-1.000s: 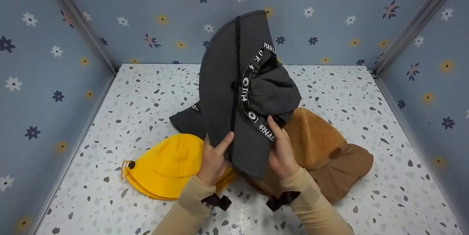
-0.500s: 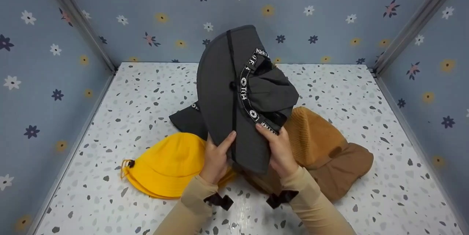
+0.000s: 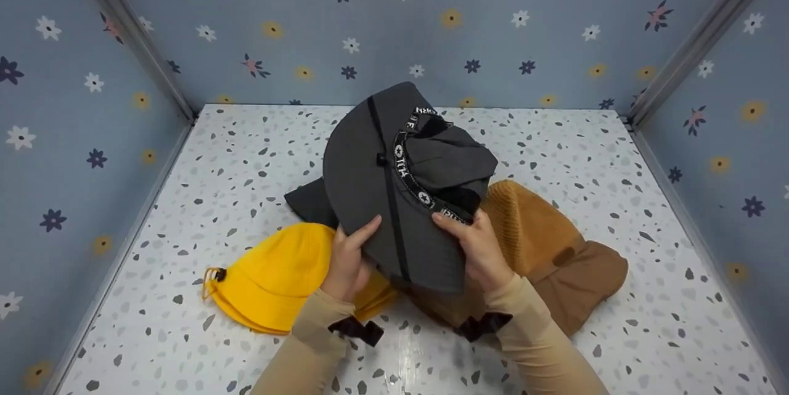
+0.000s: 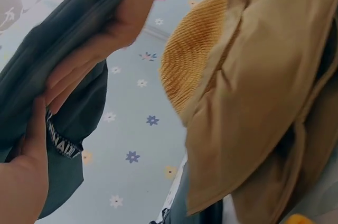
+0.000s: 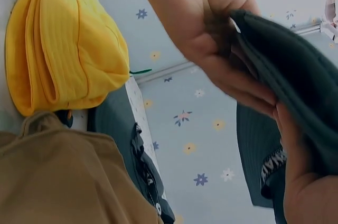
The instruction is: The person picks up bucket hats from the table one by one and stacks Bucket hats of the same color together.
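Note:
A dark grey wide-brimmed hat (image 3: 363, 167) with a black lettered band is held up over the table, its brim turned toward the head camera and its crown to the right. My left hand (image 3: 350, 259) grips the near left part of the brim, thumb on the face and fingers behind. At the near right, my right hand (image 3: 481, 247) pinches the brim the same way, its thumb close to the band. Both wrist views show fingers flat along the underside of the folded brim. Behind the left hand lies a yellow bucket hat (image 3: 277, 278); a brown hat (image 3: 555, 265) lies right of the right hand.
Another dark hat (image 3: 308, 201) lies partly hidden behind the held one. Everything rests on a white speckled table (image 3: 666, 296). Blue flowered panels (image 3: 394, 25) wall in the back and both sides.
The grey hat has come down and nearer, its top edge dropping below where it stood against the back wall and tilting left. Both hands keep their hold; the right thumb has shifted along the brim.

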